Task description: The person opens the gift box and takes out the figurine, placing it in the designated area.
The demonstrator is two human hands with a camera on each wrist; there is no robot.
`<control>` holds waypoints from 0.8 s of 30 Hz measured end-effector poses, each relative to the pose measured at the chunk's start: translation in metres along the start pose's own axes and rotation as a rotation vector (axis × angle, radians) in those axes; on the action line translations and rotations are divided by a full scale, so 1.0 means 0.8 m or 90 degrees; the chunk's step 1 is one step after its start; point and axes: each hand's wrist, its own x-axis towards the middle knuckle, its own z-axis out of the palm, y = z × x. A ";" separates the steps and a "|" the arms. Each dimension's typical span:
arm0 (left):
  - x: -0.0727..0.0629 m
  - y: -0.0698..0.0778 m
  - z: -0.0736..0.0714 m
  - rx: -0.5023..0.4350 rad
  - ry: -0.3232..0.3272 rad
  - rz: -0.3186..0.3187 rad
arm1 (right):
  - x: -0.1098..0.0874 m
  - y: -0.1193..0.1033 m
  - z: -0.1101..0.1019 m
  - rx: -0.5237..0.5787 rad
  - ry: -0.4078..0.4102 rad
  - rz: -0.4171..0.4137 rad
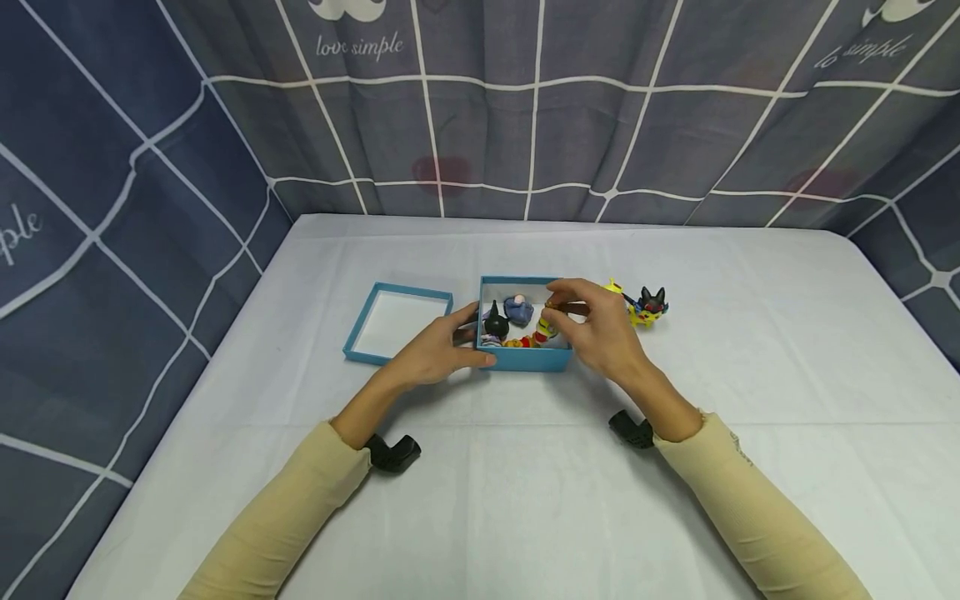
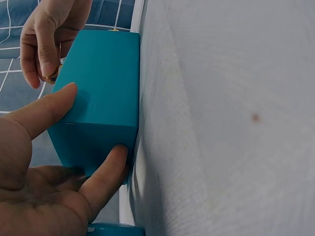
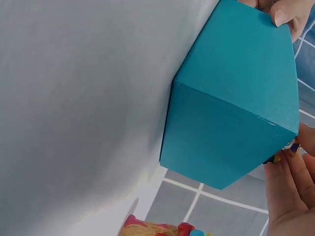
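Observation:
A blue open-topped box (image 1: 525, 360) stands on the table with several small toy figures inside, among them a black one with a pointed top (image 1: 495, 323) and a blue-grey one (image 1: 518, 310). My left hand (image 1: 431, 354) holds the box at its left end, thumb on the front wall and fingers against the side. Over the right end, my right hand (image 1: 600, 333) pinches a small toy figure (image 1: 544, 328) with yellow, red and green parts. Fingers and the box wall hide much of it; its yellow and dark blue bits show in the right wrist view.
The blue-rimmed box lid (image 1: 416, 290), white inside, lies left of the box. Right of the box, beyond my right hand, are colourful toy figures, one yellow with black ears (image 1: 651, 307). A white cloth covers the table (image 1: 480, 500); a grey checked curtain (image 1: 480, 133) hangs behind.

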 end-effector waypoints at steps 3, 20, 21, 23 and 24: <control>0.000 0.000 0.000 0.002 -0.001 0.003 | 0.000 0.000 -0.001 0.005 0.025 -0.012; -0.001 0.000 0.001 0.015 0.003 -0.001 | -0.006 -0.011 -0.029 0.002 0.067 -0.002; -0.001 0.000 0.000 0.015 0.003 -0.002 | -0.006 -0.012 -0.032 0.008 0.072 -0.001; -0.001 -0.001 0.000 0.015 0.002 -0.003 | -0.007 -0.013 -0.039 0.016 0.082 -0.002; -0.001 -0.001 0.000 0.016 0.002 -0.003 | -0.007 -0.014 -0.042 0.020 0.086 -0.002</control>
